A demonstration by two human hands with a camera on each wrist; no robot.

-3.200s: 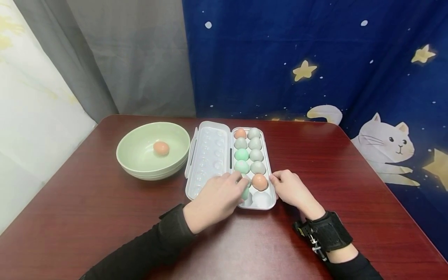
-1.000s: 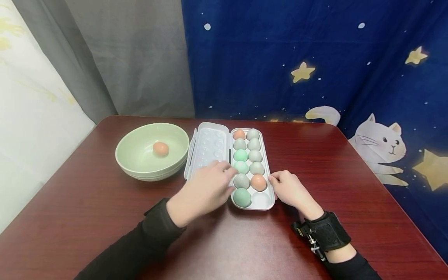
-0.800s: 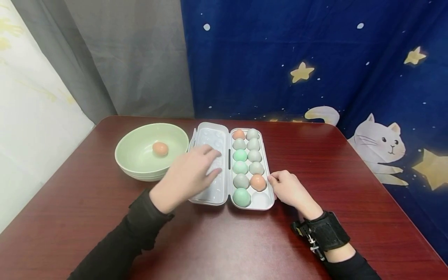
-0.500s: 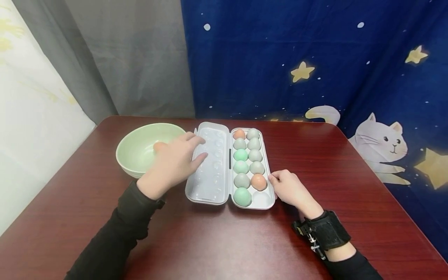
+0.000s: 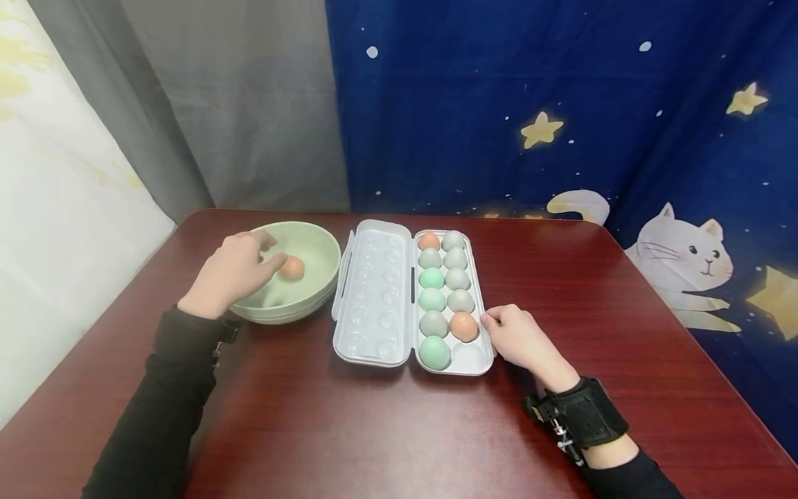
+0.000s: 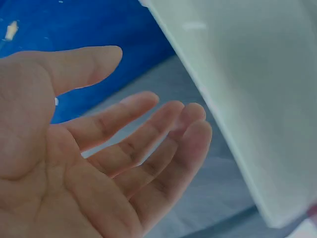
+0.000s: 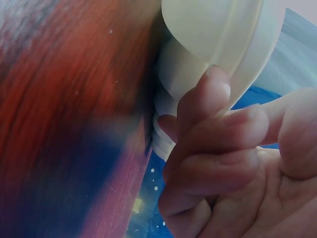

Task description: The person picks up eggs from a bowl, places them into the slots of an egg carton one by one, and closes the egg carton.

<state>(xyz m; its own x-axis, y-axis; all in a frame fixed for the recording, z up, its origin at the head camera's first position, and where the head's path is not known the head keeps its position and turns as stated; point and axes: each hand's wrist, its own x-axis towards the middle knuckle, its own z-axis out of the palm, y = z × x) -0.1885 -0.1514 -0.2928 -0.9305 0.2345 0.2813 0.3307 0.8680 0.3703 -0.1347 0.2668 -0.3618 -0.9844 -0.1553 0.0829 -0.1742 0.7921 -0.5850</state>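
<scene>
In the head view my left hand (image 5: 232,276) is over the left side of a pale green bowl (image 5: 319,251), thumb and fingers parted. An orange-brown egg (image 5: 294,268) lies in the bowl, close to the thumb tip. The left wrist view shows this hand (image 6: 119,158) with nothing in the palm, beside the bowl's wall (image 6: 237,119). My right hand (image 5: 519,341) grips the right edge of a white egg carton (image 5: 469,357). Its fingers (image 7: 213,134) are curled at the carton's rim in the right wrist view. Grey, green and orange-brown eggs fill all cups but the near right one.
The carton's clear lid (image 5: 374,298) lies folded open on the left, right next to the bowl. All stand on a dark red wooden table (image 5: 349,430). A grey curtain and a blue star-patterned curtain (image 5: 449,125) hang behind its far edge.
A green egg was set into the carton's near left cup, and my left hand let go of it. That hand then moved left to the bowl. The right hand stays at the carton's edge.
</scene>
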